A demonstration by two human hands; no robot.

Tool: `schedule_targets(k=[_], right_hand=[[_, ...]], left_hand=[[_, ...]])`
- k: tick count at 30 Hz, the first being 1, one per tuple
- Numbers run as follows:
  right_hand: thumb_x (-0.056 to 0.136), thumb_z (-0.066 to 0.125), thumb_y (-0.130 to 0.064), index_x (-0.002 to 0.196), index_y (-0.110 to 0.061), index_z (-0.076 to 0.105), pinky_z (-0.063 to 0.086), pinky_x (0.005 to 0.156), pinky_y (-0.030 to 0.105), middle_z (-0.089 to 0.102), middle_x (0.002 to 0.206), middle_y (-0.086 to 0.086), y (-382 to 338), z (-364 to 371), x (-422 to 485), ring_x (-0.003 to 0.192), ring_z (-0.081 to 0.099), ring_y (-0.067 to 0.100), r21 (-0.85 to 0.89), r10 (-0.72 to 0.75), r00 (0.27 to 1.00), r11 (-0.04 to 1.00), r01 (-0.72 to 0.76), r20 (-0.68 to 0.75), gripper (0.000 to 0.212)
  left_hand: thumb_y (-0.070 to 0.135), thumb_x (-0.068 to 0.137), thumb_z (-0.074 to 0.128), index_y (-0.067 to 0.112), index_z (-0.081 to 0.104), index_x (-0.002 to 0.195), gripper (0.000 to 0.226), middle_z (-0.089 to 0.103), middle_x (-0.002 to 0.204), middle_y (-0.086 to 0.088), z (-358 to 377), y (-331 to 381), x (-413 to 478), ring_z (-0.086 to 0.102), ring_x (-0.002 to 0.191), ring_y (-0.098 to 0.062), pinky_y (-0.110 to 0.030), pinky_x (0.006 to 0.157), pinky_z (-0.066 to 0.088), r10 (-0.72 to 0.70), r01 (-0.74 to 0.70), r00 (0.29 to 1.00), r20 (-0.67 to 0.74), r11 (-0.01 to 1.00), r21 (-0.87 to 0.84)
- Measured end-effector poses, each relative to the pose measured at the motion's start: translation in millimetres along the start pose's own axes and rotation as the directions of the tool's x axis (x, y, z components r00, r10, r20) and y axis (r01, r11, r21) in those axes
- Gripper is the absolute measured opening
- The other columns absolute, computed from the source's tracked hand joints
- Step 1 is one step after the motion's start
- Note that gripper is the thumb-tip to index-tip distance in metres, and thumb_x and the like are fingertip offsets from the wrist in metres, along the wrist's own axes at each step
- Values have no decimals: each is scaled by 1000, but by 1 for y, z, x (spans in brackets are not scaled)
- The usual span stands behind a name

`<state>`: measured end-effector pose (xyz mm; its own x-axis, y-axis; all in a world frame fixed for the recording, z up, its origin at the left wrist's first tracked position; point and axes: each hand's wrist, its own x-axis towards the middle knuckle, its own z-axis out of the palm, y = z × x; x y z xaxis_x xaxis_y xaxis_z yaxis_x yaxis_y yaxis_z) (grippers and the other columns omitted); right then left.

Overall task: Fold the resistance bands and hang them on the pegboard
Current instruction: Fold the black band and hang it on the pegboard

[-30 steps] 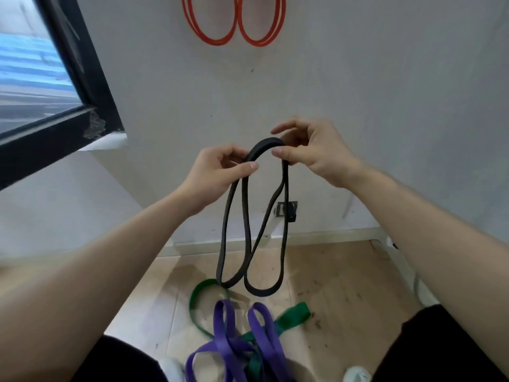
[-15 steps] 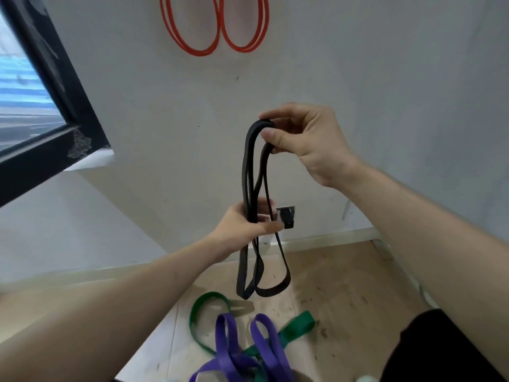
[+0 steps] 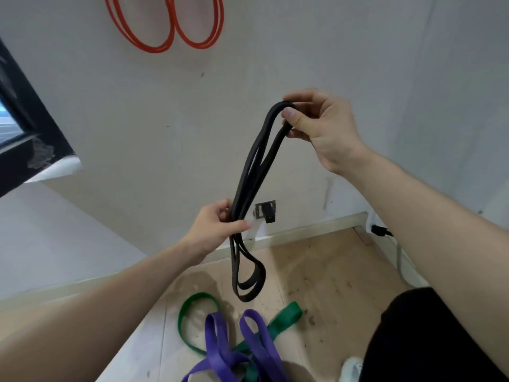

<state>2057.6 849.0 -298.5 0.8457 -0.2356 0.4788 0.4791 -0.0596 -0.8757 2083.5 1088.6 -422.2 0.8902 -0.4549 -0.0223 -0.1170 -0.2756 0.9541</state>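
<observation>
Both hands grip folded black band point(image 3: 249, 172): right hand point(image 3: 316, 128) top, left hand point(image 3: 217, 227) midway.

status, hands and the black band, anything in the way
Right hand pinches top fold of black band. Left hand grips its strands lower down. Nothing visible between band and wall.

Two bare forearms point(image 3: 110, 299) are seen, ending in the left hand point(image 3: 217, 227) and the right hand point(image 3: 322, 128). Black cloth point(image 3: 427, 340) is worn over one leg, and a white shoe point(image 3: 350, 368) is glimpsed beside it.
</observation>
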Motion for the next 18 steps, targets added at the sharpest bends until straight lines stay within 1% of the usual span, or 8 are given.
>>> schedule_targets(k=[6, 8, 10, 12, 14, 15, 17, 18], right_hand=[[93, 65, 3, 104, -10, 65, 59, 71, 29, 66, 86, 8, 20, -31, -2, 83, 63, 23, -21, 117, 993, 993, -118, -34, 17], [93, 64, 4, 108, -9, 64, 60, 71, 30, 65, 87, 11, 30, -43, -6, 83, 65, 21, -58, 208, 978, 977, -207, 9, 20], [92, 64, 4, 122, -4, 60, 62, 80, 37, 65, 96, 18, 42, -56, -12, 91, 67, 24, -187, 340, 938, 928, -322, 72, 31], [90, 67, 2, 127, -3, 58, 59, 90, 42, 67, 107, 24, 54, -65, -20, 98, 67, 27, -377, 473, 869, 838, -394, 145, 38], [89, 71, -2, 121, -8, 63, 56, 89, 40, 72, 108, 16, 65, -68, -26, 97, 67, 24, -595, 603, 763, 709, -380, 232, 33], [88, 73, -6, 121, -12, 64, 55, 89, 40, 73, 109, 10, 68, -66, -28, 98, 67, 22, -711, 681, 680, 618, -335, 272, 35], [85, 79, -19, 134, -19, 59, 53, 100, 41, 68, 123, 2, 69, -56, -33, 111, 64, 21, -883, 811, 503, 435, -177, 299, 52], [84, 81, -25, 141, -20, 53, 50, 104, 39, 63, 130, 0, 68, -49, -35, 117, 61, 20, -909, 832, 463, 399, -119, 304, 64]], left_hand=[[12, 81, 83, 7, 73, 101, 23, 76, 85, -7, -17, 8, 4, 72, 77, -13, -18, 71, 55, 24, -24, 994, -106, 1000, 5], [13, 83, 82, 8, 74, 99, 19, 74, 85, -7, -23, 10, 5, 69, 76, -11, -16, 70, 54, 51, -47, 988, -144, 999, 26], [12, 84, 81, 8, 74, 99, 17, 73, 85, -6, -28, 15, 4, 66, 75, -9, -13, 68, 52, 76, -71, 981, -179, 997, 38], [10, 84, 80, 9, 75, 99, 16, 75, 86, -3, -32, 21, 2, 67, 76, -8, -11, 69, 51, 101, -95, 978, -182, 995, 39], [9, 84, 80, 13, 76, 97, 14, 76, 84, 2, -35, 27, -1, 68, 77, -7, -13, 71, 52, 132, -125, 980, -151, 991, 54], [9, 84, 80, 14, 76, 96, 13, 77, 83, 1, -36, 31, -2, 67, 77, -8, -16, 73, 53, 145, -136, 981, -131, 988, 72], [11, 84, 81, 15, 76, 95, 12, 77, 85, -3, -39, 37, -5, 67, 77, -9, -22, 76, 54, 169, -157, 982, -82, 977, 142], [11, 84, 81, 15, 76, 95, 12, 78, 86, -3, -40, 39, -7, 68, 77, -9, -22, 77, 54, 181, -170, 982, -46, 968, 184]])
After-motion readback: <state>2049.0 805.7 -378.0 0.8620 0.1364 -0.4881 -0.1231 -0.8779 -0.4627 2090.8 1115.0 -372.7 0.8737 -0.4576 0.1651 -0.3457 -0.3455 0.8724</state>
